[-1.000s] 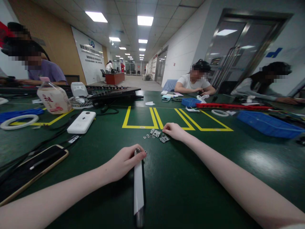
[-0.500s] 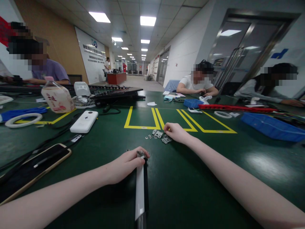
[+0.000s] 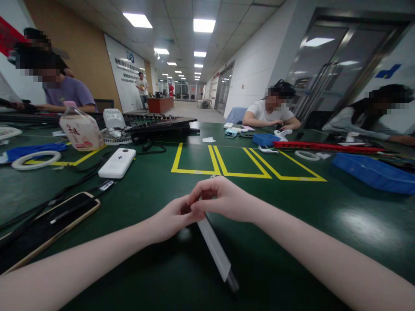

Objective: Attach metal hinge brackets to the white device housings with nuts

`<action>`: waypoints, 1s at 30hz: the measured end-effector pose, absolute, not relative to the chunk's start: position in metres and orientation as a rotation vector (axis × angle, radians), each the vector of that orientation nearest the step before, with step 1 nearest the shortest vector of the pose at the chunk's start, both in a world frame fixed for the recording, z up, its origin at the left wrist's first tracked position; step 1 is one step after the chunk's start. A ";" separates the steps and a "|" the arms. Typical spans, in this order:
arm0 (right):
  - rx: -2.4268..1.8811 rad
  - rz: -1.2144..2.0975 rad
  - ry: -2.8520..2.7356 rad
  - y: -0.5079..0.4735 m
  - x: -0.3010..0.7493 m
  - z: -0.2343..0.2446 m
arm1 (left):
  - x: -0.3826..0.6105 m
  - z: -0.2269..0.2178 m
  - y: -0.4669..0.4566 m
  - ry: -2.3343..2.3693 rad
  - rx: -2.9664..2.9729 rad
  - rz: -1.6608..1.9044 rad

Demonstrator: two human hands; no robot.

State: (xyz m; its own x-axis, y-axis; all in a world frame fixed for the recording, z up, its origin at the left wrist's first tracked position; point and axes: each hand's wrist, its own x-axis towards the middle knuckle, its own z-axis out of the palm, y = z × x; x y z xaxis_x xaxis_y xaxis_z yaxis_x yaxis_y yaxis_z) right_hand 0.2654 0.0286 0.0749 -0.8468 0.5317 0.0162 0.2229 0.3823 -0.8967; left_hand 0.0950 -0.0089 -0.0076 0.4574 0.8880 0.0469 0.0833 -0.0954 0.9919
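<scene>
My left hand (image 3: 170,219) is closed round the upper end of a long, narrow white-and-black bar (image 3: 214,248). The bar slants down to the right, and its lower tip is dark and blurred. Over that same upper end my right hand (image 3: 227,199) is bent in a pinch, its fingertips against those of my left hand. Whatever sits between the right fingertips is hidden. Just beyond the right hand a sliver of a small metal part (image 3: 214,176) shows; the hand covers the rest of that spot.
Yellow tape outlines (image 3: 196,172) mark the green table. On the left lie a white power bank (image 3: 117,163), a phone (image 3: 65,224), black cables and a drink bottle (image 3: 81,127). A blue tray (image 3: 372,170) stands at right. Several people sit around the table.
My right hand has come from the small metal parts back to the bar's upper end, beside my left hand. The bar's lower end has swung to the right.
</scene>
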 end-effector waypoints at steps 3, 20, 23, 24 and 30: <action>-0.707 1.266 -2.380 0.027 0.265 0.071 | 0.095 -0.008 -0.008 0.949 1.525 0.861; -0.760 1.288 -2.338 0.037 0.263 0.058 | 0.094 -0.007 -0.006 1.008 1.506 0.891; -0.731 1.330 -2.361 0.039 0.265 0.060 | 0.094 -0.005 -0.007 1.021 1.499 0.880; -0.724 1.347 -2.361 0.039 0.265 0.060 | 0.094 -0.005 -0.007 1.019 1.500 0.881; -0.642 1.338 -2.395 0.045 0.267 0.060 | 0.094 -0.008 -0.006 1.006 1.499 0.886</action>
State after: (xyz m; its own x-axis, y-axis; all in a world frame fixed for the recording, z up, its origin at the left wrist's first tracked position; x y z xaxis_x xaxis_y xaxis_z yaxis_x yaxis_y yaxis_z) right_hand 0.2672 0.0450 0.0599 -0.8469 0.5285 0.0595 0.2265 0.4596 -0.8588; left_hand 0.0943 -0.0064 -0.0080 0.3664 0.9303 0.0156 0.1337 -0.0693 0.9886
